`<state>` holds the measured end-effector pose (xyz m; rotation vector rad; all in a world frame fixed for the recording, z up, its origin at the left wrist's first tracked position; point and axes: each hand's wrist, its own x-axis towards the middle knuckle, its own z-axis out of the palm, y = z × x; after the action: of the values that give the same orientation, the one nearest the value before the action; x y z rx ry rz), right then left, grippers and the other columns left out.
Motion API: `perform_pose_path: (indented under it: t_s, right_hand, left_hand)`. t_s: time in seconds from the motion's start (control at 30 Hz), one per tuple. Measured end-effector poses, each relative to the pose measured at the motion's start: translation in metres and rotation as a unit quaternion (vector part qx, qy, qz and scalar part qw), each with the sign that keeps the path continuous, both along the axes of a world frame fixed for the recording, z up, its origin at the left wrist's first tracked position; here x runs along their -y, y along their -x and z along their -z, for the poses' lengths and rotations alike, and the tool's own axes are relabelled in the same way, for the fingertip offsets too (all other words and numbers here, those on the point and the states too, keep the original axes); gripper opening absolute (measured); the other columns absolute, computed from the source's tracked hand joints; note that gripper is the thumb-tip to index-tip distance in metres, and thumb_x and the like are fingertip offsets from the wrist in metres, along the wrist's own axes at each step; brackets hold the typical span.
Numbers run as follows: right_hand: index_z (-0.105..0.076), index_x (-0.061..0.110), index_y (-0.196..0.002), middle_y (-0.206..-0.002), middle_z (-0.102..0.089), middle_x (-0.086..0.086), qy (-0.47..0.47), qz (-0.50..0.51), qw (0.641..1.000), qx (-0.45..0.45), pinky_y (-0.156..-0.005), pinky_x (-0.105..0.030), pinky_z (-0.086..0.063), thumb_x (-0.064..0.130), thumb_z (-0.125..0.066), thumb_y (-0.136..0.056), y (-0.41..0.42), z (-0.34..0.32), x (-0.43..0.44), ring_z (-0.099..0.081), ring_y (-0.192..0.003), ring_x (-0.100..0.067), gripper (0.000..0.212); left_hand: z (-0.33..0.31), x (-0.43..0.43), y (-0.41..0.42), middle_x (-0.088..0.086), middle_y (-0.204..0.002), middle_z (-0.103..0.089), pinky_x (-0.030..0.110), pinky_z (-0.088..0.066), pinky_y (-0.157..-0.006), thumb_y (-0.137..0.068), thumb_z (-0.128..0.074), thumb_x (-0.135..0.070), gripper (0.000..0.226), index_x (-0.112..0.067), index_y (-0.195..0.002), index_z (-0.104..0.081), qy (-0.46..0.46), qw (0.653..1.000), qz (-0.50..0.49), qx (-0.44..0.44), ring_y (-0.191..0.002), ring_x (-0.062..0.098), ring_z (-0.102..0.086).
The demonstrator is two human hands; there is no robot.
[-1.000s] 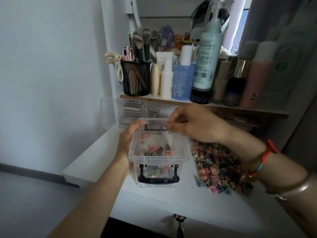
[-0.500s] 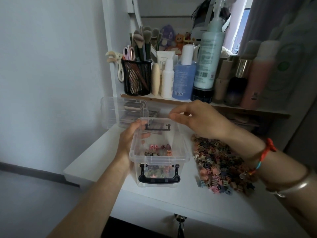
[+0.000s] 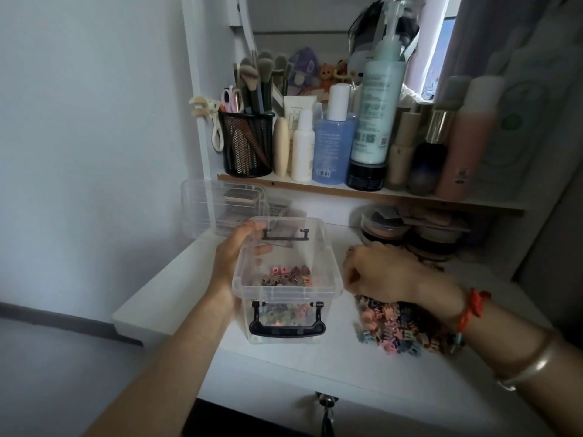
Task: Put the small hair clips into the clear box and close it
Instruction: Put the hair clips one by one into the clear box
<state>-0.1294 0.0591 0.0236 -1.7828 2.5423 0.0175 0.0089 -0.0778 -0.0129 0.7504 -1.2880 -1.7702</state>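
The clear box (image 3: 334, 280) with black handles stands open on the white table, and a small heap of pastel hair clips (image 3: 287, 275) lies on its floor. My left hand (image 3: 232, 255) grips the box's left wall, fingers curled over the far left rim. To the right of the box, a pile of small hair clips (image 3: 394, 326) lies on the table. My right hand (image 3: 381, 272) is lowered onto the far end of that pile, knuckles up, with its fingers curled down into the clips. The fingertips are hidden.
A clear plastic lid or tray (image 3: 220, 205) sits behind the box at the left. Above is a shelf (image 3: 347, 190) with a black mesh brush cup (image 3: 247, 143) and several bottles. Round jars (image 3: 385, 230) stand under it. The table edge (image 3: 132, 320) drops off at the left.
My right hand left the box's far rim and moved right and down onto the clip pile. The left hand and the box stayed put.
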Motion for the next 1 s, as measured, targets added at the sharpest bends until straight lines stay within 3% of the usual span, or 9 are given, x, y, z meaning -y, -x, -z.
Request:
perform_pose_path:
  t_s: [0.13, 0.23, 0.3, 0.5, 0.6, 0.73, 0.87, 0.93, 1.0]
  right_hand:
    - [-0.072, 0.019, -0.085, -0.090, -0.070, 0.003, 0.094, 0.001, 0.993, 0.077, -0.082, -0.020, -0.050, 0.010, -0.058, -0.083, 0.005, -0.017, 0.000, -0.064, -0.088, -0.007, 0.016]
    - [-0.070, 0.019, -0.080, -0.070, -0.062, 0.013, 0.273, -0.011, 0.923, 0.271, -0.058, 0.001, -0.040, 0.011, -0.064, -0.083, -0.004, -0.042, 0.002, -0.055, -0.057, 0.014, 0.010]
    - [-0.069, 0.021, -0.086, -0.077, -0.062, 0.013, 0.299, -0.045, 0.896, 0.324, -0.065, -0.004, -0.042, 0.018, -0.065, -0.082, -0.010, -0.052, 0.004, -0.056, -0.066, 0.010, 0.007]
    - [-0.070, 0.015, -0.098, -0.101, -0.070, 0.002, 0.130, -0.017, 0.988, 0.076, -0.082, -0.015, -0.042, 0.013, -0.062, -0.084, 0.007, -0.028, 0.005, -0.059, -0.088, -0.007, 0.016]
    - [-0.071, 0.019, -0.095, -0.105, -0.070, 0.000, -0.002, -0.012, 1.000, 0.008, -0.089, -0.028, -0.050, 0.012, -0.059, -0.081, 0.010, -0.008, 0.005, -0.063, -0.097, -0.017, 0.019]
    - [-0.069, 0.018, -0.092, -0.103, -0.070, -0.003, 0.016, 0.004, 1.000, -0.001, -0.086, -0.030, -0.051, 0.013, -0.056, -0.082, 0.011, -0.003, 0.009, -0.064, -0.095, -0.019, 0.017]
    - [-0.070, 0.015, -0.089, -0.082, -0.066, 0.005, 0.237, 0.001, 0.935, 0.264, -0.059, 0.003, -0.040, 0.009, -0.064, -0.083, 0.007, -0.033, 0.009, -0.058, -0.066, 0.009, 0.011]
    - [-0.069, 0.015, -0.096, -0.081, -0.065, 0.007, 0.268, -0.026, 0.890, 0.367, -0.063, 0.005, -0.038, 0.014, -0.067, -0.080, 0.006, -0.045, 0.008, -0.056, -0.070, 0.007, 0.016]
    - [-0.067, 0.017, -0.098, -0.081, -0.063, 0.006, 0.262, -0.028, 0.891, 0.371, -0.064, 0.002, -0.039, 0.014, -0.066, -0.080, 0.009, -0.044, 0.009, -0.054, -0.073, 0.001, 0.018]
  left_hand:
    - [0.000, 0.000, 0.000, -0.001, -0.088, -0.059, 0.030, -0.040, -0.066, -0.093, -0.043, -0.027, 0.021, -0.020, -0.084, -0.061, 0.010, 1.000, 0.001, -0.001, -0.076, 0.015, -0.057]
    - [0.001, 0.003, 0.001, 0.002, -0.092, -0.059, 0.029, -0.040, -0.065, -0.093, -0.044, -0.028, 0.021, -0.020, -0.084, -0.061, 0.002, 1.000, 0.003, 0.000, -0.076, 0.015, -0.057]
    - [0.000, 0.003, 0.001, 0.003, -0.092, -0.059, 0.029, -0.040, -0.064, -0.093, -0.044, -0.027, 0.022, -0.019, -0.084, -0.061, 0.001, 1.000, 0.004, 0.002, -0.075, 0.016, -0.057]
    - [0.000, -0.002, 0.000, -0.001, -0.088, -0.060, 0.030, -0.040, -0.066, -0.093, -0.045, -0.030, 0.022, -0.021, -0.080, -0.061, 0.007, 1.000, -0.006, -0.002, -0.078, 0.015, -0.058]
    - [-0.001, -0.003, -0.001, -0.001, -0.089, -0.060, 0.030, -0.040, -0.065, -0.093, -0.045, -0.030, 0.023, -0.021, -0.081, -0.062, 0.007, 1.000, -0.008, -0.005, -0.078, 0.015, -0.058]
    - [-0.001, -0.004, 0.000, 0.001, -0.091, -0.060, 0.029, -0.040, -0.062, -0.093, -0.044, -0.030, 0.023, -0.021, -0.082, -0.061, 0.007, 1.000, -0.005, 0.000, -0.080, 0.015, -0.057]
    - [-0.001, -0.001, 0.002, 0.000, -0.091, -0.058, 0.028, -0.038, -0.058, -0.094, -0.042, -0.029, 0.022, -0.022, -0.082, -0.059, 0.011, 1.000, 0.002, 0.009, -0.079, 0.014, -0.055]
    - [-0.001, -0.001, 0.002, 0.001, -0.091, -0.058, 0.028, -0.039, -0.058, -0.092, -0.046, -0.032, 0.018, -0.022, -0.083, -0.059, 0.016, 1.000, 0.008, 0.012, -0.079, 0.014, -0.056]
    - [0.000, -0.001, 0.002, 0.000, -0.091, -0.059, 0.027, -0.040, -0.057, -0.087, -0.052, -0.035, 0.015, -0.023, -0.083, -0.060, 0.021, 1.000, 0.010, 0.014, -0.078, 0.014, -0.056]
